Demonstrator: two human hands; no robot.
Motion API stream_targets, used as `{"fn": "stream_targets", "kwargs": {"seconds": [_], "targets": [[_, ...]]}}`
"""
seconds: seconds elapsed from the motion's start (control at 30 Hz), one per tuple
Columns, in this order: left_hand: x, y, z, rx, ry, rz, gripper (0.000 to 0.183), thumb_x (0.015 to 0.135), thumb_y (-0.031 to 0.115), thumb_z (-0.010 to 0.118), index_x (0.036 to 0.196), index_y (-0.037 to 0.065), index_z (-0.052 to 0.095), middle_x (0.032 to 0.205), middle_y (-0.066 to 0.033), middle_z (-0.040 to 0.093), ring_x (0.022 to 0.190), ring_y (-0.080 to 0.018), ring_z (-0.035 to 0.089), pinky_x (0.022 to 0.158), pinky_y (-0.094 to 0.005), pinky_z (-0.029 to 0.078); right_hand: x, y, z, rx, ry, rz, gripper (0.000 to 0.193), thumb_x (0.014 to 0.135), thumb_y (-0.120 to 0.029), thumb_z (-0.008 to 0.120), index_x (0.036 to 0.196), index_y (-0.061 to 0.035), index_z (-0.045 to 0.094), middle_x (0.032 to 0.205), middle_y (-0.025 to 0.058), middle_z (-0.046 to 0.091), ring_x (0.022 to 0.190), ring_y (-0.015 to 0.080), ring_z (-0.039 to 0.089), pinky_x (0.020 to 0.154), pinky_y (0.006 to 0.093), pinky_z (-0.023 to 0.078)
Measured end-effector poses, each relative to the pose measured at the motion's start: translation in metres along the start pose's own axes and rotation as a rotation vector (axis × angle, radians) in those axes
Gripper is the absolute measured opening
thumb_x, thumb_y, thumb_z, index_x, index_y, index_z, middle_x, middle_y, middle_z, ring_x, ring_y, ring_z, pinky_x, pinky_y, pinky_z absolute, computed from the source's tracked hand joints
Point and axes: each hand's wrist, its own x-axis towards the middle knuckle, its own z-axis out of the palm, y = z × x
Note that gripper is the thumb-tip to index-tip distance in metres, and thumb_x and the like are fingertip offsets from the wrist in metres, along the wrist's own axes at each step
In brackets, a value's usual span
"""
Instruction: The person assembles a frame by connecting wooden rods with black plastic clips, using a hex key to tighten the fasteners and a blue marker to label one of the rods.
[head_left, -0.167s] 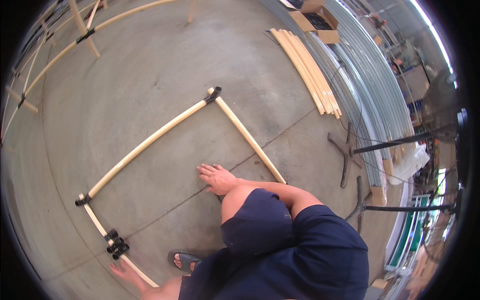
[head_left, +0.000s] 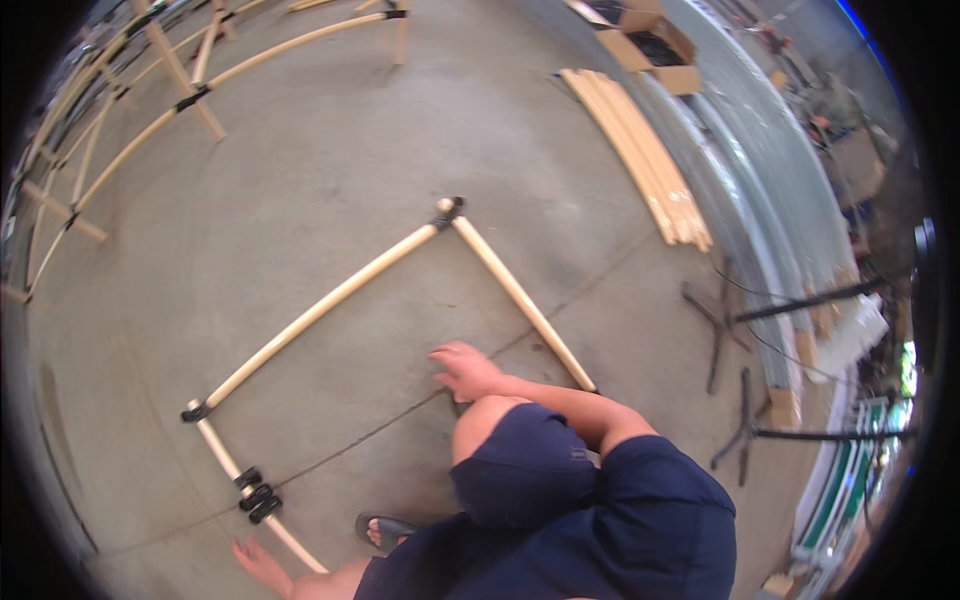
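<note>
My right hand (head_left: 468,371) hovers over or rests on the floor beside my bent knee, fingers loosely spread and holding nothing. My left hand (head_left: 262,567), also open, is low at the left beside a cream pole (head_left: 296,546). Several black pipe joints (head_left: 258,495) sit bunched along that pole. Its far end meets a long pole (head_left: 325,308) at a black corner joint (head_left: 196,411). Another black joint (head_left: 452,212) links the long pole to a third pole (head_left: 525,302), which runs back toward my right arm. Together the poles form an angular frame flat on the floor.
Loose cream poles (head_left: 640,160) lie at the far right, alongside wrapped metal lengths (head_left: 740,170) and an open cardboard box (head_left: 650,50) with black parts. Black stand legs (head_left: 722,318) spread on the floor at right. A built pole structure (head_left: 150,130) stands far left.
The view has shifted, so the whole scene sits lower and further right. My right fingers have drawn in a little. My left hand has come slightly away from the black joints.
</note>
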Motion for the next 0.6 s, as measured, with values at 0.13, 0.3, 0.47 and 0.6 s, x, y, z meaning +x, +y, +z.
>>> {"fn": "stream_targets", "kwargs": {"seconds": [0.13, 0.3, 0.47, 0.6], "targets": [[0.044, 0.039, -0.038, -0.005, -0.161, 0.061, 0.039, 0.107, 0.027, 0.055, 0.129, -0.002, 0.068, 0.116, -0.0156, 0.071, 0.111, -0.0288, 0.064, 0.100, -0.0413, 0.050, 0.029, 0.007, -0.057, -0.046, 0.304, 0.135, 0.033, 0.091, -0.012, 0.067, 0.122, -0.0023, 0.067, 0.118, 0.0190, 0.067, 0.118, 0.0387, 0.060, 0.103, 0.0479, 0.048], [0.076, 0.188, -0.045, 0.198, -0.178, 0.314, 0.041, 0.094, 0.014, 0.070, 0.133, 0.002, 0.064, 0.129, -0.0190, 0.070, 0.126, -0.0363, 0.063, 0.109, -0.0444, 0.048, -0.028, 0.183, -0.088, -0.256, 0.513, 0.417, 0.039, 0.092, -0.003, 0.062, 0.131, -0.0002, 0.064, 0.125, 0.0198, 0.065, 0.123, 0.0384, 0.058, 0.108, 0.0485, 0.045], [0.096, 0.258, -0.049, 0.564, -0.596, 0.351, 0.049, 0.096, 0.037, 0.070, 0.133, 0.005, 0.066, 0.131, -0.0193, 0.069, 0.122, -0.0373, 0.065, 0.103, -0.0460, 0.052, -0.123, 0.400, -0.192, -0.630, 0.656, 0.711, 0.045, 0.101, -0.019, 0.060, 0.140, 0.0038, 0.056, 0.135, 0.0242, 0.063, 0.126, 0.0399, 0.060, 0.109, 0.0493, 0.047], [0.085, 0.274, -0.019, 0.581, -0.704, 0.248, 0.053, 0.098, 0.043, 0.067, 0.136, 0.006, 0.064, 0.131, -0.0184, 0.070, 0.122, -0.0367, 0.065, 0.102, -0.0455, 0.053, -0.168, 0.487, -0.306, -0.968, 0.626, 0.990, 0.049, 0.101, -0.026, 0.062, 0.138, 0.0055, 0.054, 0.133, 0.0268, 0.063, 0.123, 0.0421, 0.061, 0.106, 0.0510, 0.048]]}}
